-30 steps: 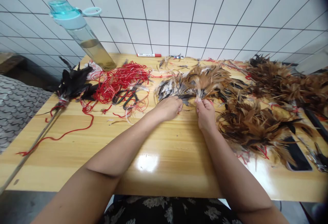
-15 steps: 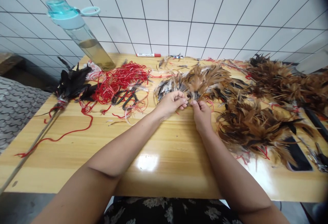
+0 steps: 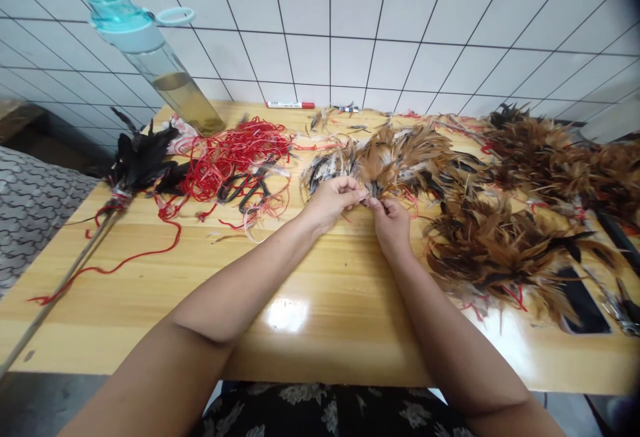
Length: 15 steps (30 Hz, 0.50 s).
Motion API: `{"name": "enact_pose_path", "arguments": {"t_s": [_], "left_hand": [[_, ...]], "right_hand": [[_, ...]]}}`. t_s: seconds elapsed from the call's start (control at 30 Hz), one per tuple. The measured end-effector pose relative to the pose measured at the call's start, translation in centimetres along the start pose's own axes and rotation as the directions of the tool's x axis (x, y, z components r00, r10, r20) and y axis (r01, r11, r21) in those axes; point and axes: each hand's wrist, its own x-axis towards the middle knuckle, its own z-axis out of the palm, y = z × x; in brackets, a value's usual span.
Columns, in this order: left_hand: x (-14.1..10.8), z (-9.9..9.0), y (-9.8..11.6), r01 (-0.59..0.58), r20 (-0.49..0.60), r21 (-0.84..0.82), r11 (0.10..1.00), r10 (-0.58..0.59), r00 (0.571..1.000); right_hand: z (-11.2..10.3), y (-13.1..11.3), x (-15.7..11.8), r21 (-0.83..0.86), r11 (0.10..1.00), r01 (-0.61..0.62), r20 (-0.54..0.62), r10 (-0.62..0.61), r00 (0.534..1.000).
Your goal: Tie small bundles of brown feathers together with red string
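A loose bunch of brown and black rooster feathers lies on the wooden table, with pale grey-speckled feathers at its left end. My left hand and my right hand meet at the base of the bunch. Their fingertips nearly touch and pinch the quills or a thin thread there. What they pinch is too small to make out. Red thread strands trail from the bunch beside my right hand.
A tangle of red string with black-handled scissors lies to the left. Beyond it are a black feather duster on a stick and a tilted water bottle. Brown feather heaps fill the right side. Tiled wall behind.
My hands have drawn closer together, and the fingertips now meet at the base of the feather bunch. My left hand has turned slightly, with its fingers reaching to the right.
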Motion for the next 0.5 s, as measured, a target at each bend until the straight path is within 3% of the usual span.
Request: {"name": "enact_pose_path", "arguments": {"t_s": [0.23,0.37,0.5], "left_hand": [[-0.06,0.15,-0.49,0.015,-0.016,0.025,1.0,-0.014,1.0],[0.1,0.11,-0.6,-0.047,-0.005,0.077,0.996,0.047,0.999],[0.55,-0.77,-0.26,-0.137,-0.045,0.352,0.926,0.162,0.986]], "right_hand": [[0.06,0.19,0.22,0.033,0.999,0.021,0.034,-0.022,0.999],[0.17,0.57,0.31,0.076,0.997,0.002,0.046,-0.006,0.999],[0.1,0.8,0.32,0.153,0.984,-0.094,0.02,0.092,0.996]]}}
